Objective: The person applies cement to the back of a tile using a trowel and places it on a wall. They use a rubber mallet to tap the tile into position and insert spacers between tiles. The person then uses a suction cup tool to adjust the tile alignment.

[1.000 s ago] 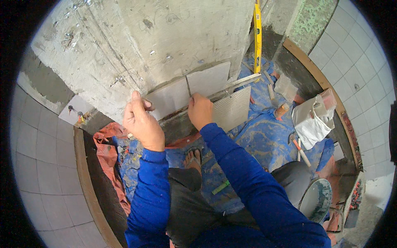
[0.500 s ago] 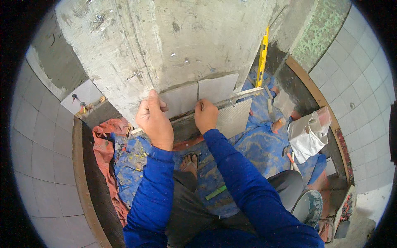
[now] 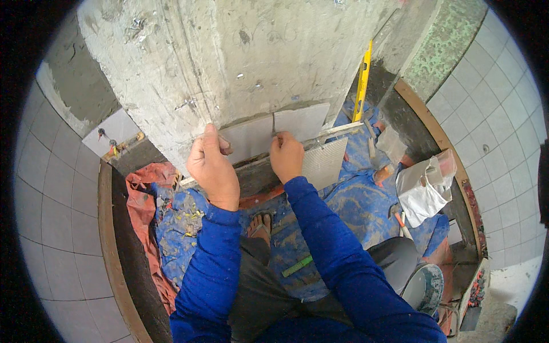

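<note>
Two pale grey wall tiles sit side by side at the foot of a rough concrete wall (image 3: pixel 251 63). The left tile (image 3: pixel 249 137) is partly covered by my left hand (image 3: pixel 213 166), which is closed at its left end with the thumb pointing up; whatever its fingers hold is hidden. My right hand (image 3: pixel 287 155) is pinched at the joint between that tile and the right tile (image 3: pixel 302 121). A thin dark line shows in the joint above these fingertips, and I cannot make out what they grip. Below the tiles runs a narrow batten (image 3: pixel 329 136).
A ribbed tile (image 3: pixel 323 166) leans below my right hand. A yellow spirit level (image 3: pixel 362 83) stands against the wall. Blue tarpaulin (image 3: pixel 354 200) covers the floor, with a white sack (image 3: pixel 423 191), a bucket (image 3: pixel 424 290) and a green strip (image 3: pixel 297 266) on it.
My right hand has shifted very slightly to the right at the joint. My left hand stays almost where it was. The view has tilted a little.
</note>
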A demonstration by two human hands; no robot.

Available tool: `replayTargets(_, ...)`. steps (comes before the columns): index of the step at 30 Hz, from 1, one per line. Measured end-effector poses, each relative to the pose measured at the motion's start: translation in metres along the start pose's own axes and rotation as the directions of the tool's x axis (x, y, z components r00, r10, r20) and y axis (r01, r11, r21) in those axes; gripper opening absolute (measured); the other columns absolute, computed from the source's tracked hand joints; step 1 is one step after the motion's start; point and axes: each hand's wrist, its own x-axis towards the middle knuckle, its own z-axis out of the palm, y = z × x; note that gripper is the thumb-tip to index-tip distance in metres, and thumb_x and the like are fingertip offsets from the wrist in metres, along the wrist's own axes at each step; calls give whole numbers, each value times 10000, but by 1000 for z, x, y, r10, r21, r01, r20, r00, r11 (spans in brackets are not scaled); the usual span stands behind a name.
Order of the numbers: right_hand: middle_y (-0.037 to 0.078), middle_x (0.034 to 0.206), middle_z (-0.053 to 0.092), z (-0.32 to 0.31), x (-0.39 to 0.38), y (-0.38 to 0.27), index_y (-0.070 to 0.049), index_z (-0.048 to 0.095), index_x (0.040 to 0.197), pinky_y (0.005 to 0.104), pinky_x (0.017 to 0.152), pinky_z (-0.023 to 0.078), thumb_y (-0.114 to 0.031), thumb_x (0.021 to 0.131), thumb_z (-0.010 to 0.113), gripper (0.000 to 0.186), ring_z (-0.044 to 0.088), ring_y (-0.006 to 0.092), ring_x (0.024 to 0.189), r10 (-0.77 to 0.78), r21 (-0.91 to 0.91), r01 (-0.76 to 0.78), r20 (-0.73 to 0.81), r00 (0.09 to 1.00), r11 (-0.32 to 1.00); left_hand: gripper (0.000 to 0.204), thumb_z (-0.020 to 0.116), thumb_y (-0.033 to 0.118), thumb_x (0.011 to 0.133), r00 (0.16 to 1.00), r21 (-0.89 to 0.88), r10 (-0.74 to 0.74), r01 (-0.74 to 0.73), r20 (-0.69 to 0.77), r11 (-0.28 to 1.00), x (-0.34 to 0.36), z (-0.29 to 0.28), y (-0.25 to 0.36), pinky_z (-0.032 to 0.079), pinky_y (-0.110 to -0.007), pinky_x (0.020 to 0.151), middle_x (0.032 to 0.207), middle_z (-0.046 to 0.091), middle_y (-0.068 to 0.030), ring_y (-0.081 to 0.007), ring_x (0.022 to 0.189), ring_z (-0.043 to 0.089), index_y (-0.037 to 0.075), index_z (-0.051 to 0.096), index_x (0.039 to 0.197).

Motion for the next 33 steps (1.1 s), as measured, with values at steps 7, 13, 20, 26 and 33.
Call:
replayTargets(7,228,866,740,-6,8,-9,27,735,979,447,752,549,-179,933,666,222,718,388,780,26,129,-24,-14,1000,991,430,614,243,1047,1000,5,-9,9,12,1000,-1,2,0,395,-271,622,654,572,-10,-90,630,493,58,564,661)
replayTargets(13,232,888,735,-12,19,-14,2,741,979,504,775,541,-199,937,649,225,708,443,841,26,193,-25,-2,1000,981,423,619,233,1049,1000,-32,-1,1,3,999,-3,7,0,383,-256,596,662,573,0,-69,634,477,55,570,668)
replayTargets(20,243,872,731,-38,33,-46,18,735,976,484,747,544,-183,938,659,218,708,446,829,24,255,-22,-3,1000,967,417,617,223,1047,1000,-19,1,-1,1,1000,-6,15,1,385,-264,600,655,566,0,-74,634,479,54,566,668)
replayTargets(26,62,717,679,-107,49,-83,40,715,978,281,533,467,-149,993,646,201,605,110,589,-2,538,-8,19,1000,843,410,602,223,1053,999,71,42,-41,-14,997,-5,6,-4,401,-281,629,664,567,-13,-98,643,492,48,576,683)
replayTargets(33,57,753,667,-277,14,-76,1,681,1050,262,482,441,-151,1011,658,159,555,105,536,90,756,-89,40,995,648,366,526,236,1073,980,257,152,-181,129,949,-9,2,-37,464,-355,709,752,630,-77,-184,714,580,-11,694,862)
